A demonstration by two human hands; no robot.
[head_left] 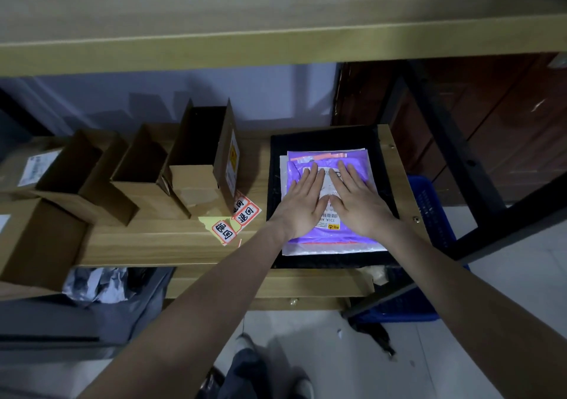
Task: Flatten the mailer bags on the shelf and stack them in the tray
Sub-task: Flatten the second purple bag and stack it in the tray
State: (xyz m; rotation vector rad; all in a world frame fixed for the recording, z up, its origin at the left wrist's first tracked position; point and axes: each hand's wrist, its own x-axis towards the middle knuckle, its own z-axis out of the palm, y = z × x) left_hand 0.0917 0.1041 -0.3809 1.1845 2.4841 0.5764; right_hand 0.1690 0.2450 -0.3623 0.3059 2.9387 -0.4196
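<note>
My left hand (302,204) and right hand (360,202) side by side, fingers straight, pressing flat on the top purple mailer bag (329,158); I see it stacked in the black tray (325,139) at the shelf's (171,239) 3 o'clock end; open cardboard boxes (144,165) toward 9 o'clock, red-bordered labels (234,220) between.

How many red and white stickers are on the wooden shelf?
3. One sticker lies nearest the shelf's front edge, one just behind it, and one is partly tucked against the tall cardboard box. More may be hidden beneath.
</note>
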